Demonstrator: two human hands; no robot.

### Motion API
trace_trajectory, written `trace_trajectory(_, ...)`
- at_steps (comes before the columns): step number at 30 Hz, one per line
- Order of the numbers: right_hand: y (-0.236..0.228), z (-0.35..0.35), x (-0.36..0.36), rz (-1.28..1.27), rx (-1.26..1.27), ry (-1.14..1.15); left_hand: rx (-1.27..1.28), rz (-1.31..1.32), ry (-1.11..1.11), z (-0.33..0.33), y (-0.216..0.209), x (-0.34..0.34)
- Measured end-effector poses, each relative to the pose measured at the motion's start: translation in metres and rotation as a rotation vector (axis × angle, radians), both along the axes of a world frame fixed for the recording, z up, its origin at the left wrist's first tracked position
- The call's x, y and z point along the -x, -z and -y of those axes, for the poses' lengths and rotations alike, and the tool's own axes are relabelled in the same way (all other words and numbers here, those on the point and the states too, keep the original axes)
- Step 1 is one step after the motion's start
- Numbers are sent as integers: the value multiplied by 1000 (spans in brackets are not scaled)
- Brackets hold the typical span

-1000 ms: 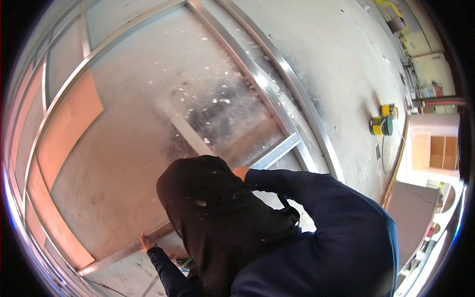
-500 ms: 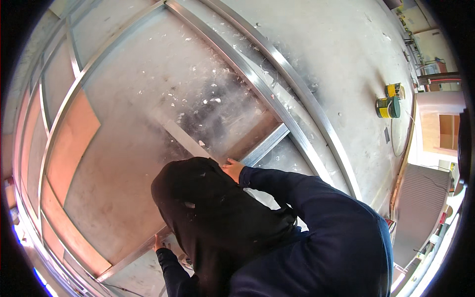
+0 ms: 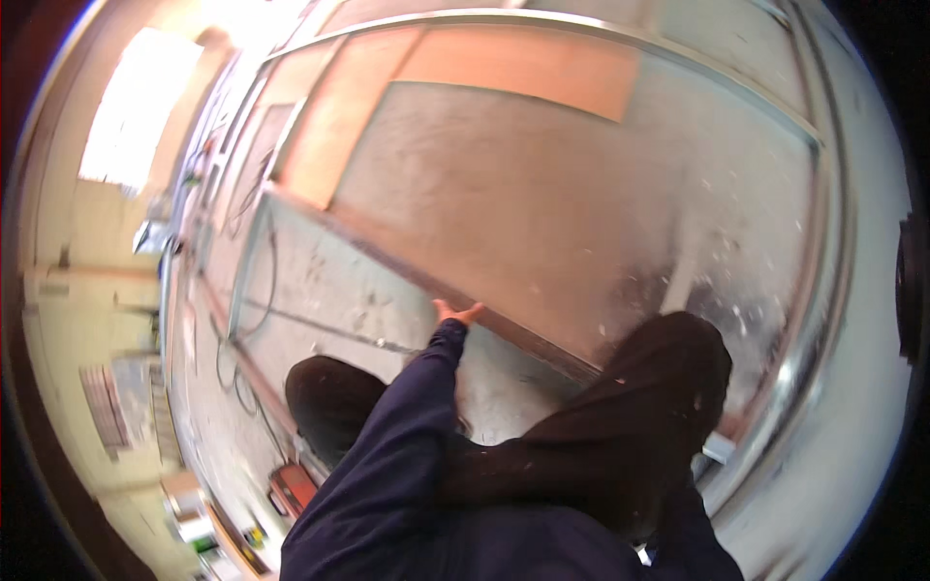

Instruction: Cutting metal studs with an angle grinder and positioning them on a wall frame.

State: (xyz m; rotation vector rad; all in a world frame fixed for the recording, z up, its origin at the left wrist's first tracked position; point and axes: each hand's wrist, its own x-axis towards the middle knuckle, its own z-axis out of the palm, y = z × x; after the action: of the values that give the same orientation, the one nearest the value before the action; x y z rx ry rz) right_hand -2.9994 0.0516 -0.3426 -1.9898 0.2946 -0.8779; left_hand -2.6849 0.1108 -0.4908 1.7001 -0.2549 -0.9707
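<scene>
My left hand point(image 3: 455, 312) is at the near edge of a long metal stud point(image 3: 383, 255), its thumb and fingers spread apart against it. This stud crosses between the long rails of a large metal frame point(image 3: 741, 87) lying flat. Below my right knee point(image 3: 668, 363) only my right sleeve point(image 3: 693, 528) shows; the right hand is hidden. Just beyond that knee, a pale strip point(image 3: 681, 276) lies inside the frame among white scraps. An orange-brown sheet point(image 3: 533, 70) is visible along the far side.
A black cable point(image 3: 271, 276) loops over the floor to the left. Near my left leg sits a red case or tool point(image 3: 293, 487). My left knee point(image 3: 329, 392) is bent close to the left forearm. A bright window point(image 3: 140, 107) stands in the wall at far left.
My view has swung left, bringing the left wall, cables and red item into sight. My right hand, earlier at a short metal crosspiece, is now hidden. My left hand stays at the stud.
</scene>
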Motion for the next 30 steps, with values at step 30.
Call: trace_trajectory(30, 112, -74, 203, -498, -314, 129, -885, 412, 413, 53, -94, 119)
